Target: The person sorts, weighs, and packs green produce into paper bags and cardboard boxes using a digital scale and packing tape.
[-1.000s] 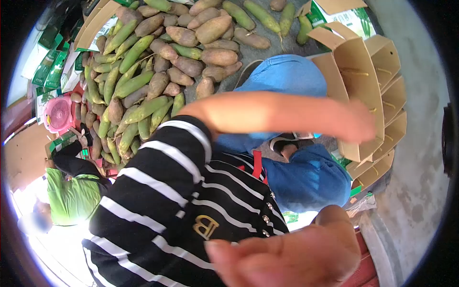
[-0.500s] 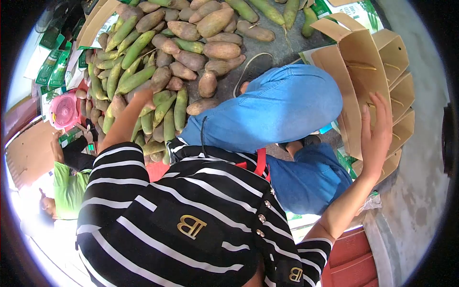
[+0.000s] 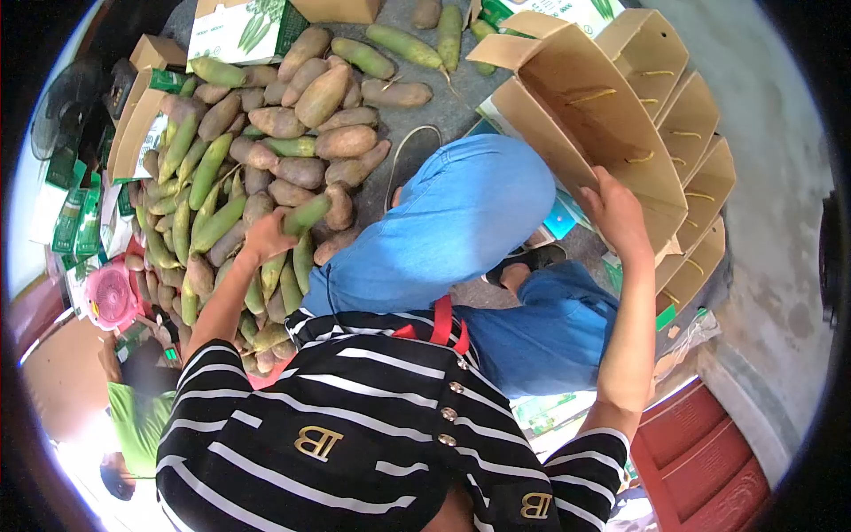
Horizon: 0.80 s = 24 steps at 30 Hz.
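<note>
My left hand [image 3: 269, 235] is closed around one end of a green radish [image 3: 308, 215], held over the pile. Under and around it lie many more long green radishes [image 3: 209, 168] and plump brownish-pink root vegetables [image 3: 347, 142], heaped on the dark floor. On the other side, my right hand [image 3: 616, 213] grips the near edge of an open cardboard box [image 3: 567, 97], its fingers partly hidden by the rim. Yellow cord handles show on the box's inner wall.
More open cardboard boxes [image 3: 709, 164] stand nested at the right. A white and green printed box [image 3: 244, 35] is at the back. At left are a pink plastic basket [image 3: 113, 293], a black fan [image 3: 66, 120] and another person in green [image 3: 142, 426].
My left hand has closed on a green radish and lifted its end. My right hand has gone from open in front of the boxes to gripping a box edge. The view has shifted.
</note>
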Motion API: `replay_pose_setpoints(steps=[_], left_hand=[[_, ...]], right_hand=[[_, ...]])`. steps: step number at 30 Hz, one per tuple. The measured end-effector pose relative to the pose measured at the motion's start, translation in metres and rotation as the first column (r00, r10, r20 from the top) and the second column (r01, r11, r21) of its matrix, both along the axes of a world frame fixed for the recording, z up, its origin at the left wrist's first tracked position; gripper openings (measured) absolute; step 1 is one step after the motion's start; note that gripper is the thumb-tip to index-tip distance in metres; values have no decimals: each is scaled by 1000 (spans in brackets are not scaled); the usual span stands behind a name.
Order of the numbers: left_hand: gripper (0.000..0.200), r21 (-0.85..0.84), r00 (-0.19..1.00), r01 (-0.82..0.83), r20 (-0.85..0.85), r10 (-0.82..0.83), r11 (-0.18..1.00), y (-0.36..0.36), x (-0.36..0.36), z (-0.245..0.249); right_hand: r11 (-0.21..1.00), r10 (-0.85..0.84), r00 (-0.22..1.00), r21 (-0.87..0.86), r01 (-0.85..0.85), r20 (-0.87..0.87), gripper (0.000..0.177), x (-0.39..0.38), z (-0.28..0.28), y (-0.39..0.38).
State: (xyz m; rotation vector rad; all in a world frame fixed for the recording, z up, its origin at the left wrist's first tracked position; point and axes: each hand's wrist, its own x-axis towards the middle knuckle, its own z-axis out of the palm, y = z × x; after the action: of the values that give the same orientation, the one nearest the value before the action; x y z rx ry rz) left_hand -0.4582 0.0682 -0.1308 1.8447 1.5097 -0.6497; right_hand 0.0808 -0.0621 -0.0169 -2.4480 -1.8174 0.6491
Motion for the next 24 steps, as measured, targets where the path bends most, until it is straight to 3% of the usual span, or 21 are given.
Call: replay_pose_setpoints(steps=[2, 3, 4, 6, 9, 10, 11, 12, 13, 14, 17, 20, 23, 24], left_hand=[[62, 242, 979, 121, 131, -156, 963, 19, 51, 22], [61, 434, 920, 99, 304, -249, 895, 27, 82, 37], [59, 516, 881, 51, 381, -282, 855, 34, 122, 66], [63, 675, 688, -49, 557, -465, 736, 46, 193, 114], [66, 810, 404, -149, 574, -713, 568, 52, 288, 159], [63, 781, 334, -146, 617, -713, 607, 49, 319, 170], [61, 781, 134, -231, 616, -776, 580, 51, 353, 160], [58, 743, 140, -148, 669, -730, 653, 44, 384, 153], [55, 779, 157, -76, 626, -764, 623, 40, 403, 150], [54, 774, 248, 74, 596, -764, 628, 36, 424, 140], [50, 665, 415, 439, 447, -793, 605, 24, 458, 100], [44, 334, 489, 678, 460, -741, 655, 28, 457, 87], [35, 535, 432, 375, 622, -653, 757, 24, 430, 79], [33, 600, 348, 230, 685, -640, 767, 26, 415, 82]], right_hand=[[1000, 1, 1000, 10, -2, 14, 32, 1, 0, 2], [1000, 1, 1000, 6, -1, 19, 32, 1, 0, 3], [1000, 3, 1000, 2, -3, 23, 31, 1, 0, 3], [1000, 3, 1000, 3, -3, 24, 31, 1, 0, 1], [1000, 16, 1000, -11, -16, 12, 32, 1, 0, 3], [999, 27, 1000, -18, -27, 3, 32, 1, 0, 4], [999, 33, 999, -30, -33, 29, 33, 0, -1, 5], [998, 41, 998, -42, -39, 57, 33, -1, -1, 5], [998, 48, 995, -55, -43, 86, 33, 0, -2, 5], [998, 60, 996, -8, -59, 62, 33, 3, -6, 3], [993, 15, 1000, -119, -12, 19, 38, -6, 7, 12], [991, 79, 997, -105, -78, 3, 38, -8, 7, 10], [989, 103, 993, -109, -96, 61, 32, -4, -1, 4], [992, 98, 994, -91, -93, 48, 32, -4, -1, 5]])
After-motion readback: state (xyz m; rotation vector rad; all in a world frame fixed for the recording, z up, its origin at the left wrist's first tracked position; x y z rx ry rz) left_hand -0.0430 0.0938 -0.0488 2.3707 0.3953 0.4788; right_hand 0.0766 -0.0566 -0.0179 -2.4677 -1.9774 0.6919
